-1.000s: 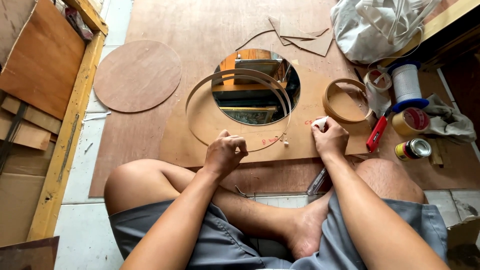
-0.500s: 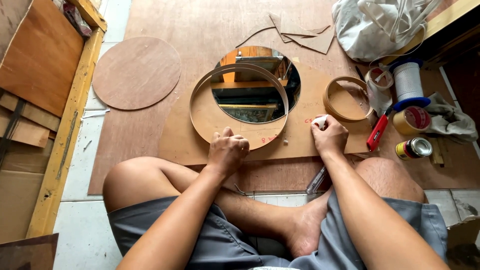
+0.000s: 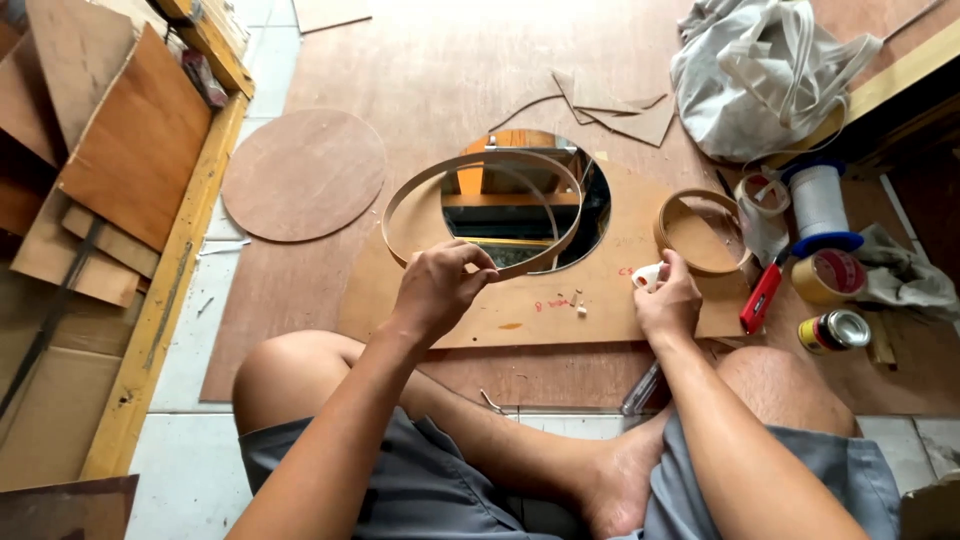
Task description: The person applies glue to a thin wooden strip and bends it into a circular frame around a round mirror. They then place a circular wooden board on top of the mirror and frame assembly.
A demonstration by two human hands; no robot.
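Two hands, two wooden hoops on one cut plywood board
Left hand (image 3: 437, 290) pinches large hoop (image 3: 484, 211) at its near rim, centre; right hand (image 3: 668, 300) pinches a small white object (image 3: 647, 276); small hoop (image 3: 702, 232) lies right

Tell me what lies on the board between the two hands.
Head view: between left hand and right hand lie tiny pale bits and red marks on otherwise bare plywood board.
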